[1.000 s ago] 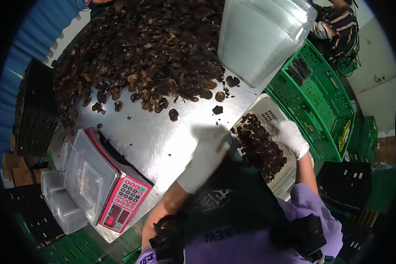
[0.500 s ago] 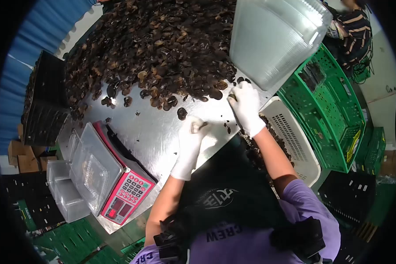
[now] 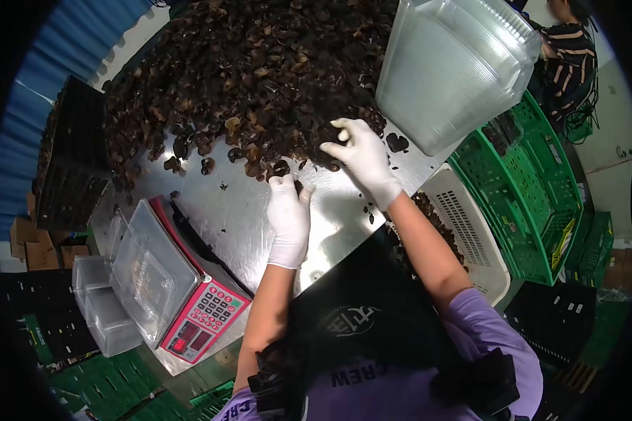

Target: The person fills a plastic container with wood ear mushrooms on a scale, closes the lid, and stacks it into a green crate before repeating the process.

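Observation:
A large heap of dark brown wood ear mushrooms (image 3: 260,84) covers the far part of the metal table (image 3: 249,217). My left hand (image 3: 288,221), in a white glove, is at the heap's near edge. Its thumb and fingers close on a small dark wood ear mushroom (image 3: 298,187), mostly hidden by the glove. Also gloved in white, my right hand (image 3: 364,158) reaches over the near right edge of the heap, thumb and forefinger apart. One loose wood ear mushroom (image 3: 397,143) lies to the right of that hand.
A stack of clear plastic trays (image 3: 456,77) stands at the right. A red scale (image 3: 211,316) with a clear tray on it is at the left. Below right are a white basket (image 3: 481,238) holding dark pieces and a green crate (image 3: 534,189). Another person (image 3: 569,59) is at upper right.
My right hand has moved left and away from me, from the table's right side to the heap, its fingers spreading. My left hand has shifted slightly left and forward to the heap's edge.

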The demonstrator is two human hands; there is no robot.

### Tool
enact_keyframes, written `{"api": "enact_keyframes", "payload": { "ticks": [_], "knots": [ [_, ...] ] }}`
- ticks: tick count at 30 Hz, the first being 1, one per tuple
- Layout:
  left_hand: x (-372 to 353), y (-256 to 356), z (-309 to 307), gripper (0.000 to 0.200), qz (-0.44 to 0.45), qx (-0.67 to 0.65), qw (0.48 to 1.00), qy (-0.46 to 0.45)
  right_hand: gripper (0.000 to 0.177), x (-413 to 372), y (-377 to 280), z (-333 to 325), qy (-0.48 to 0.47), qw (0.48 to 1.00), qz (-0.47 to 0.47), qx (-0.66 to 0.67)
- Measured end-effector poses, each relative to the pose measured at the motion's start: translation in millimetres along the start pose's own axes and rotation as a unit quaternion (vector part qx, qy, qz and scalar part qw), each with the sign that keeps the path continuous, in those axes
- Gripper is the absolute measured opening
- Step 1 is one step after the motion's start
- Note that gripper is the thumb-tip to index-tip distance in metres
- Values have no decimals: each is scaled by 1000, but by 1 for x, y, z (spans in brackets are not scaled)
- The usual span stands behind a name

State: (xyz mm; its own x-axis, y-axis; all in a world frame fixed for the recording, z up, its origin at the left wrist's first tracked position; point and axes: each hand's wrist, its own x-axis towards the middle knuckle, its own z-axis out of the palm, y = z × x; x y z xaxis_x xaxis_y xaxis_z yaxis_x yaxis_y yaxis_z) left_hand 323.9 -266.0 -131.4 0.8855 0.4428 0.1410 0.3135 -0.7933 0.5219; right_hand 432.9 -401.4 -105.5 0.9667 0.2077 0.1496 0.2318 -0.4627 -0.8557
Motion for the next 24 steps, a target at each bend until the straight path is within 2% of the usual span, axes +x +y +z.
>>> {"api": "enact_keyframes", "payload": {
  "ticks": [1,2,4,6,8,9,10,12,13,14,15,16,17,19,22,23,24],
  "knots": [
    [-2,2,-1,23,-2,-14,1000,-2,41,6,-4,7,-40,996,-10,-79],
    [-2,0,-5,23,-2,-13,1000,0,26,7,4,19,-26,987,-88,-131],
    [-5,-7,-11,17,3,-56,998,14,18,-3,-1,26,-46,983,-137,-112],
    [-9,-31,-11,11,37,-112,991,61,9,-26,8,33,-11,967,-237,-96],
    [-17,-44,-17,9,-62,-264,962,41,9,-51,10,26,-102,965,-207,-122],
    [-18,-50,-20,7,-127,-405,906,9,9,-61,14,24,-106,965,-205,-122],
    [-19,-52,-20,3,-157,-585,796,1,10,-70,17,22,-105,967,-203,-117],
    [-16,-59,-42,15,-233,-575,781,-64,12,-75,19,16,-105,968,-200,-113],
    [-15,-63,-43,22,-232,-631,736,-76,15,-75,14,10,-110,987,-108,-53],
    [-11,-63,-46,25,-271,-648,706,-88,20,-75,12,7,-112,994,-15,8],
    [-7,-63,-49,24,-284,-661,688,-96,22,-72,14,9,-49,996,-60,53],
    [-3,-62,-50,24,-296,-673,669,-104,22,-68,14,9,-48,996,-61,52],
    [1,-60,-52,24,-295,-674,669,-104,22,-62,11,7,-47,997,-52,19],
    [9,-56,-52,22,-262,-645,709,-106,26,-54,7,7,-48,997,-57,-15],
    [28,-46,-37,10,-158,-439,882,-62,30,-46,1,16,-45,991,-91,-86],
    [35,-49,-20,12,-71,-330,941,-2,40,-45,4,23,-45,989,-93,-109],
    [39,-39,-20,21,-11,-194,981,23,40,-45,6,28,-47,988,-95,-109]
  ]
}}
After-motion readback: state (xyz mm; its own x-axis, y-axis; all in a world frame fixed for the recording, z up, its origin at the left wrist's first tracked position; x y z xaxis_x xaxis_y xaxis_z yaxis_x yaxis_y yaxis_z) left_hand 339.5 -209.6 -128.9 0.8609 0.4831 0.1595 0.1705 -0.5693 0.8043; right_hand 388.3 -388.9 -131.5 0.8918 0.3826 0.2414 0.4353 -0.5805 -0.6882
